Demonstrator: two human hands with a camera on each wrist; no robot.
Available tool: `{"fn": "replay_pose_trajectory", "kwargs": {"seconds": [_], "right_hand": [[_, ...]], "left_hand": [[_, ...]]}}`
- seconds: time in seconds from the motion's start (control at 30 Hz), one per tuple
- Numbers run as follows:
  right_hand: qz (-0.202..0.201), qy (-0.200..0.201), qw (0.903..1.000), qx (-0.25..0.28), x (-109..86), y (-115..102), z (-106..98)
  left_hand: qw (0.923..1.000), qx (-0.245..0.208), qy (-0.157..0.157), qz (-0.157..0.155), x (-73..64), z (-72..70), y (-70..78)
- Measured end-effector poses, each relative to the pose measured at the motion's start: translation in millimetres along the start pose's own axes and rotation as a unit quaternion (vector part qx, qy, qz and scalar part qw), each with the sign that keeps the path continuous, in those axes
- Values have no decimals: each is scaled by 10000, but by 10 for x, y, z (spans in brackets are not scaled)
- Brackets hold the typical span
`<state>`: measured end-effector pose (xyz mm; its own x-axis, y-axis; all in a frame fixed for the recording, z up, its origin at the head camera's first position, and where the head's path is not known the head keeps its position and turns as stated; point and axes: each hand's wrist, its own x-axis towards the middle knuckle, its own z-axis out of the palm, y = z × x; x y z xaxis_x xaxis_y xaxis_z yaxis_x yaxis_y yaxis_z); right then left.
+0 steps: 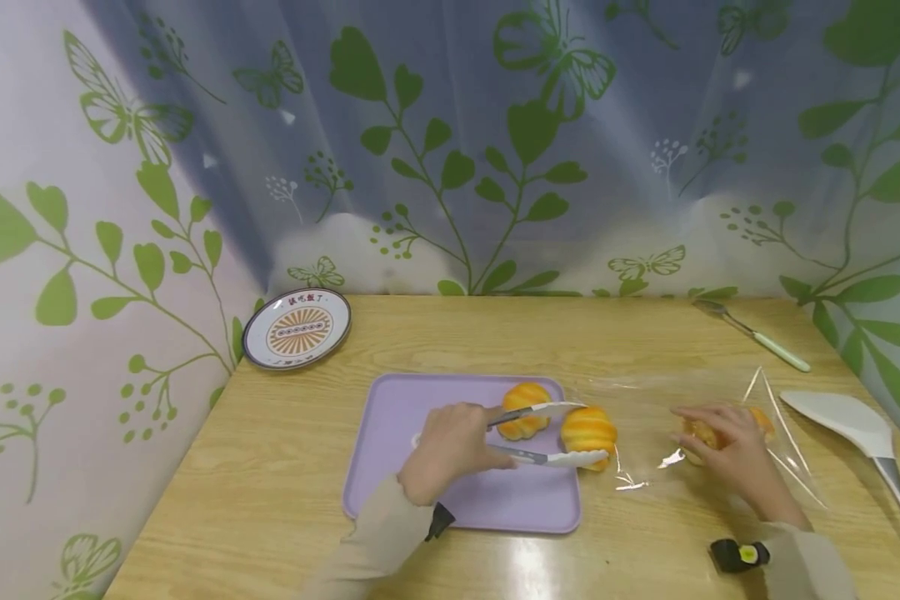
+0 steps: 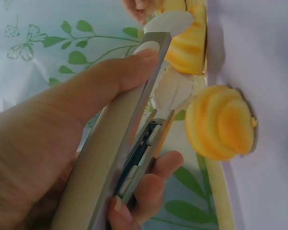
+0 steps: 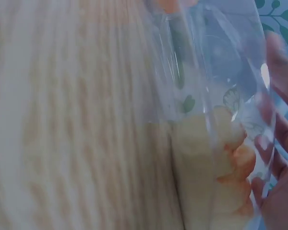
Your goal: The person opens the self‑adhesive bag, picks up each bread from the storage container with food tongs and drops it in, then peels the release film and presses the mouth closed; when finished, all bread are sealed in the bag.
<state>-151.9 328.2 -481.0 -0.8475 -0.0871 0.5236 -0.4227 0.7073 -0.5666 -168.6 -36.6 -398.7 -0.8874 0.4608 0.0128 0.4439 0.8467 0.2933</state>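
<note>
My left hand (image 1: 453, 450) grips metal tongs (image 2: 105, 143) with white scalloped tips. In the head view, the tong arms stand either side of a yellow-orange bread roll (image 1: 589, 432) at the right edge of a lilac tray (image 1: 420, 408). Another swirled roll (image 2: 221, 123) sits on the tray. My right hand (image 1: 731, 454) holds a clear plastic bag (image 1: 648, 467), fingers bent against the film in the right wrist view. Inside the bag lies pale bread with orange-brown patches (image 3: 206, 167). Whether the tong tips press the roll is unclear.
A white patterned plate (image 1: 297, 329) stands at the back left of the wooden table (image 1: 270, 467). To the right lie a green-handled spoon (image 1: 757, 337) and a white spatula (image 1: 843, 417) with a metal handle. Leaf-patterned curtains (image 1: 450, 150) border the table.
</note>
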Motion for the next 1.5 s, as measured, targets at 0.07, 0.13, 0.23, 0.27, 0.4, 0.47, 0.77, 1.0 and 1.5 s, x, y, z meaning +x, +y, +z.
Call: {"fn": "replay_pose_trajectory", "kwargs": {"seconds": [0.07, 0.13, 0.23, 0.27, 0.4, 0.47, 0.77, 1.0, 1.5], "right_hand": [[-141, -85, 9998, -119, 0, -3, 4], [-307, -81, 9993, -185, 0, -1, 8], [-448, 47, 9989, -164, 0, 1, 5], [-447, 104, 9988, -142, -2, 1, 3], [-362, 395, 9984, 179, 2, -9, -21], [-198, 530, 9974, 439, 2, -19, -36], [535, 568, 9915, 1041, -27, -14, -75], [287, 563, 9913, 1158, -36, 42, -48], [360, 521, 9897, 1286, -21, -66, -36]], "left_hand": [[10000, 3, 55, 6, 1, 23, -1], [9999, -28, 103, 6, 3, 40, -4], [9997, -140, 185, 34, 0, 52, -16], [9995, -211, 213, 54, 1, 53, -23], [9977, -632, 232, 35, 19, 39, -45], [9967, -783, 210, 12, 39, 34, -51], [9932, -1144, 143, -177, 64, 112, -116], [9958, -884, 243, 54, 133, 220, -127], [9936, -1123, 88, -7, 280, 563, 197]]}}
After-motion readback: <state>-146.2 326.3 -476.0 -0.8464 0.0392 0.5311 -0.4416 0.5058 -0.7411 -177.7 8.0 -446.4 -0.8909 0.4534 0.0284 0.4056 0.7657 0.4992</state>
